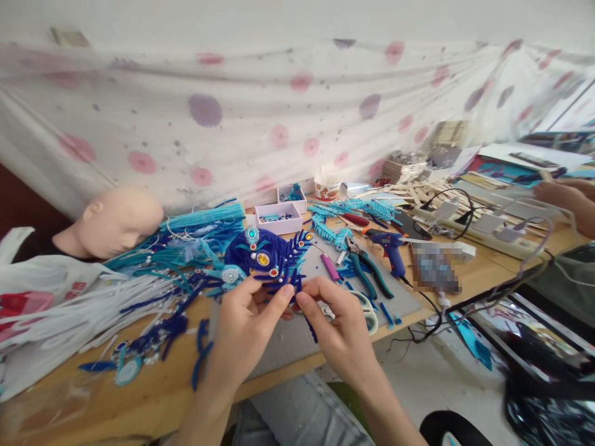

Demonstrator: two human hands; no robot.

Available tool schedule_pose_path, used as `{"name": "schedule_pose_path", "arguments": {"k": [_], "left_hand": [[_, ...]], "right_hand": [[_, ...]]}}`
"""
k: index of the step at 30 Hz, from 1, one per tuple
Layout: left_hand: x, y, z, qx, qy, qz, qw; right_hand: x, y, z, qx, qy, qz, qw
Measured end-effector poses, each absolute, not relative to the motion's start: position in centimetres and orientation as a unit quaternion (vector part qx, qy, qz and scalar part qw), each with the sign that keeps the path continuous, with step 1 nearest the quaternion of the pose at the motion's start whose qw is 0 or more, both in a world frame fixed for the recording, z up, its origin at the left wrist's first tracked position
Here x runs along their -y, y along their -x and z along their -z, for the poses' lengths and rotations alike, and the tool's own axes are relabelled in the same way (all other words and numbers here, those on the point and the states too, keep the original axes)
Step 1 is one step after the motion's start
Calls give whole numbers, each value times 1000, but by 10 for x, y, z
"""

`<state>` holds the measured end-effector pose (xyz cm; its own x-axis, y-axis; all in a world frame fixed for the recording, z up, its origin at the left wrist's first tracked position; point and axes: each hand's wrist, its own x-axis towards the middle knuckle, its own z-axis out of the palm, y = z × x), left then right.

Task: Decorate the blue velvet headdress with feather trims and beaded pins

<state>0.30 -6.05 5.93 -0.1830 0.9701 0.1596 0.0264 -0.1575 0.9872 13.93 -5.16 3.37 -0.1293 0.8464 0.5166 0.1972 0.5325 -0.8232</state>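
Both my hands meet over the grey mat [274, 350] at the table's front. Between them is a dark blue fuzzy ornament [244, 251] set with jewelled pieces and feather-like fringes. My left hand [248, 322] pinches its lower edge between thumb and fingers. Close beside it, my right hand [337, 316] has thumb and forefinger pressed on a dark blue fuzzy strip [315, 330] at the ornament's lower right. Partly behind my right hand lie scissors [369, 310] with pale handles. Green-handled pliers [367, 269] and a pink-handled tool [330, 266] rest just beyond.
A blue glue gun [393, 251] lies right of the pliers, its cable running off the edge. A mannequin head [116, 223] and blue fuzzy stems [204, 217] are at left. White boxes [279, 228] stand behind. Another person's hand [564, 195] is at far right, past a power strip [493, 235].
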Motion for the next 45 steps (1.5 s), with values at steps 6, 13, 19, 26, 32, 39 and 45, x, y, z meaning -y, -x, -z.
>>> {"name": "schedule_pose_path", "arguments": {"k": [6,13,19,26,32,39,45], "left_hand": [[55,0,-59,-489,-328,-655,474],[47,-5,-50,-436,-248,-681,534],[54,-21,-42,-439,-276,-676,524],[68,-44,-45,-422,-189,-717,522],[69,-52,-40,-443,-129,-738,493],[64,-47,-39,-435,-113,-753,481],[61,-36,-39,-463,-102,-763,440]], "right_hand": [[50,-160,-32,595,424,-290,617],[64,-157,-20,606,432,-267,612],[53,-125,-20,613,396,-329,599],[54,-115,-15,597,377,-266,656],[56,-120,-8,636,363,-312,605],[63,-128,-3,669,357,-312,573],[56,-160,4,546,422,-296,661]]}}
